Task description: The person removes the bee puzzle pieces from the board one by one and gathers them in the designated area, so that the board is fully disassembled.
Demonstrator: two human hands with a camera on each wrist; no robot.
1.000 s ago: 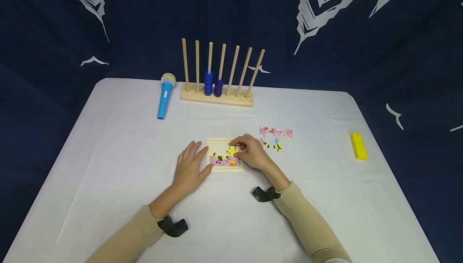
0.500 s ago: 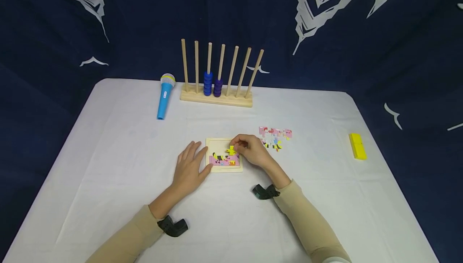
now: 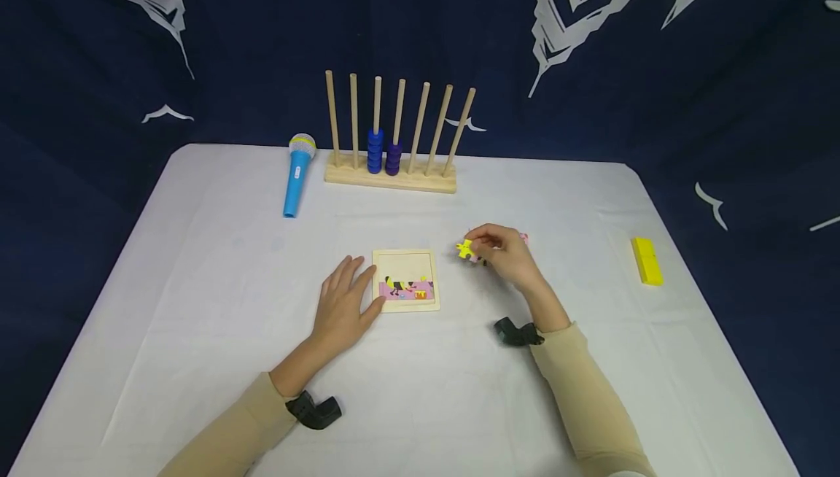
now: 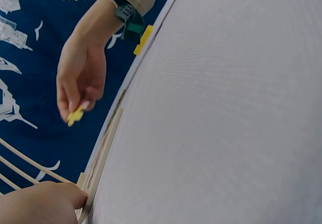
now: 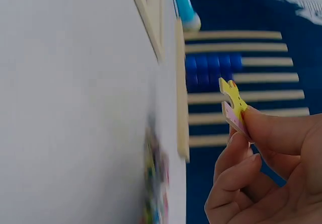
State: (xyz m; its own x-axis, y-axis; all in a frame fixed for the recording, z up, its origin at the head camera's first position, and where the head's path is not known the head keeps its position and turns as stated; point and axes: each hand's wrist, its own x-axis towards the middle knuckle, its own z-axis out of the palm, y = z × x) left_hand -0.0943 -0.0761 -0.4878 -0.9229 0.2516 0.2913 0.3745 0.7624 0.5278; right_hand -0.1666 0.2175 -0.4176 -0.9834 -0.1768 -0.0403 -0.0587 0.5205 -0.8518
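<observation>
My left hand (image 3: 344, 302) rests with straight fingers against the left edge of a small wooden puzzle tray (image 3: 407, 264). Joined pink, yellow and black pieces (image 3: 405, 289) fill the tray's lower part; bare wood shows above them. My right hand (image 3: 510, 257) pinches a yellow puzzle piece (image 3: 464, 249) between thumb and fingers, off the table to the right of the tray. In the right wrist view this yellow piece (image 5: 236, 100) also shows a pink corner. Loose puzzle pieces (image 3: 524, 238) lie behind the right hand, mostly hidden in the head view and blurred in the right wrist view.
Behind the tray stands a wooden peg rack (image 3: 390, 179) with blue rings (image 3: 375, 152) and purple rings (image 3: 392, 160). A blue toy microphone (image 3: 297, 181) lies to its left. A yellow block (image 3: 647, 261) sits near the white table's right edge.
My right hand has lifted the yellow piece out of the tray and carried it right, over to the loose pieces. The left hand has stayed at the tray's edge.
</observation>
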